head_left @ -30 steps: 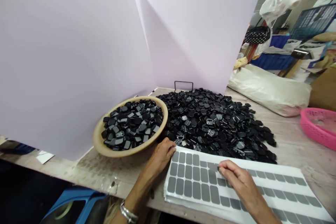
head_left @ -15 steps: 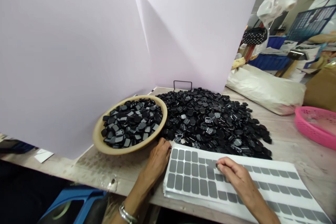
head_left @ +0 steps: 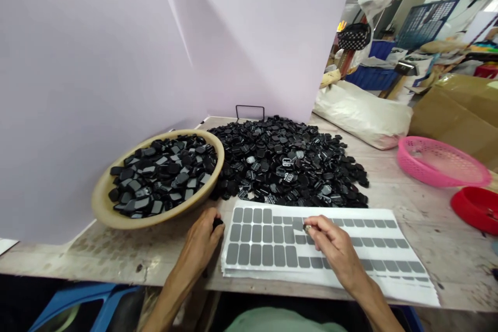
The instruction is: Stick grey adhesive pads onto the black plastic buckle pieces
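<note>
My left hand (head_left: pixel 203 238) rests on the table by the left edge of a sticker sheet, its fingers closed around a small black plastic piece (head_left: pixel 218 222). My right hand (head_left: pixel 335 249) is over the middle of the white sticker sheet (head_left: pixel 268 268), thumb and fingertips pinched at a grey sticker (head_left: pixel 299 225) that seems partly lifted; the fingers cover some of it. Rows of full grey stickers fill the sheet's left part, and shorter grey strips show to the right. Behind the sheet spreads a large heap of black plastic pieces (head_left: pixel 288 166).
A beige basin (head_left: pixel 101 207) holds many black pieces with grey faces, left of the heap. White panels (head_left: pixel 97 62) stand behind. At the right are a white sack (head_left: pixel 365 114), a pink basket (head_left: pixel 424 171), a red bowl (head_left: pixel 472 212) and a cardboard box (head_left: pixel 455 114).
The camera view has turned right, so everything sits further left and the red bowl has come into view. A black piece now shows in my left hand. My right hand stays pinched over the sheet.
</note>
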A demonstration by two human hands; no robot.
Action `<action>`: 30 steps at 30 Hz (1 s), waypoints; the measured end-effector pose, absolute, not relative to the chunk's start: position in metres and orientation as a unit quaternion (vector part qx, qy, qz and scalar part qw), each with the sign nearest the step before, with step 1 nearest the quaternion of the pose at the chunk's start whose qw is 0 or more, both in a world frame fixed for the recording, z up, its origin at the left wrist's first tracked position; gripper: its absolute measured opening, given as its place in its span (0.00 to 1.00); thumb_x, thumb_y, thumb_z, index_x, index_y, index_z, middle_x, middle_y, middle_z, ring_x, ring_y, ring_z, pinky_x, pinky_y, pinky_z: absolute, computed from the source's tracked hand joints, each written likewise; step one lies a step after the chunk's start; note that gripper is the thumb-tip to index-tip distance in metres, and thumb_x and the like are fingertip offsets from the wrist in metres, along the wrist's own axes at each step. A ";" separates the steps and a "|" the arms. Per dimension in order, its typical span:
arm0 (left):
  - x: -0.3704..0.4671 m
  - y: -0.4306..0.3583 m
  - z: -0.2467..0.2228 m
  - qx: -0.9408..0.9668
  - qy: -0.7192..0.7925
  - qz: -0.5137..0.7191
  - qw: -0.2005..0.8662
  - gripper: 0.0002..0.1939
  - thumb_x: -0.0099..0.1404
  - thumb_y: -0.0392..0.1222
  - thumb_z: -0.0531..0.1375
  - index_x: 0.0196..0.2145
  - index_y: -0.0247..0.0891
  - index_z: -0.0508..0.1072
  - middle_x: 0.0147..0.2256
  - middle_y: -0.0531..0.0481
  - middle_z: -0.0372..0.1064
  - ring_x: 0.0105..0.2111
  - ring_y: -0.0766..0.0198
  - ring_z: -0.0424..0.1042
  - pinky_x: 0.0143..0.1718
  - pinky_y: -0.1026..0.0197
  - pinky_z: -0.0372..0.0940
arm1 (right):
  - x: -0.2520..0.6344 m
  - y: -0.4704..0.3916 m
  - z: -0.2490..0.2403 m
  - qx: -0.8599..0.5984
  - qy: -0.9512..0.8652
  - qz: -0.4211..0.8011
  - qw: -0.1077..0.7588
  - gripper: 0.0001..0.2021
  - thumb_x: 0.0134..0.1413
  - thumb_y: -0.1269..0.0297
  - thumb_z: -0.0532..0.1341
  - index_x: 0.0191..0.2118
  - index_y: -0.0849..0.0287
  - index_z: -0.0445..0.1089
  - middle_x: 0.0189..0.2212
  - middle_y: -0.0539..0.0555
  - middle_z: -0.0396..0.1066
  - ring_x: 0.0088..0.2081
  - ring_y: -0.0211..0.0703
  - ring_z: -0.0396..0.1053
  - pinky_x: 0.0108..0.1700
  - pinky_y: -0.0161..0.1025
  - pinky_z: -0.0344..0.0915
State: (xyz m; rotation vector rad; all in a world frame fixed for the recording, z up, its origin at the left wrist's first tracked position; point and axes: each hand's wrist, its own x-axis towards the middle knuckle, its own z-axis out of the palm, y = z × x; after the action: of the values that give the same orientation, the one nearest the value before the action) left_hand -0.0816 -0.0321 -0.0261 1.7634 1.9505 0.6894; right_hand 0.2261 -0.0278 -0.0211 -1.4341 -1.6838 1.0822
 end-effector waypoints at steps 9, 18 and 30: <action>-0.014 -0.042 0.009 0.345 0.512 0.440 0.652 0.25 0.53 0.42 0.65 0.47 0.38 0.62 0.36 0.49 0.71 0.22 0.71 0.66 0.21 0.69 0.56 | 0.227 -0.040 -0.016 -0.521 -0.638 0.418 0.383 0.11 0.61 0.59 0.53 0.41 0.55 0.69 0.27 0.49 0.64 0.25 0.38 0.62 0.28 0.35 0.61; 0.041 -0.037 -0.017 0.325 0.387 0.401 0.764 0.20 0.51 0.34 0.66 0.41 0.33 0.65 0.28 0.49 0.72 0.24 0.65 0.73 0.22 0.68 0.63 | 0.214 -0.043 -0.014 -0.474 -0.707 0.350 0.391 0.09 0.63 0.67 0.51 0.42 0.55 0.68 0.34 0.52 0.68 0.36 0.41 0.68 0.38 0.36 0.63; 0.036 -0.038 -0.016 0.323 0.404 0.390 0.762 0.19 0.51 0.31 0.63 0.41 0.32 0.65 0.22 0.50 0.72 0.21 0.67 0.71 0.21 0.69 0.61 | 0.208 -0.045 -0.021 -0.461 -0.751 0.315 0.352 0.11 0.64 0.70 0.49 0.45 0.56 0.66 0.35 0.53 0.66 0.36 0.41 0.67 0.38 0.37 0.64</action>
State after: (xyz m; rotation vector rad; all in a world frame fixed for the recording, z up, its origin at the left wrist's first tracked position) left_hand 0.0364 -0.0376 -0.0161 0.7018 0.8795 0.8496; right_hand 0.2082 -0.0453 -0.0211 -1.1920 -1.9441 0.8139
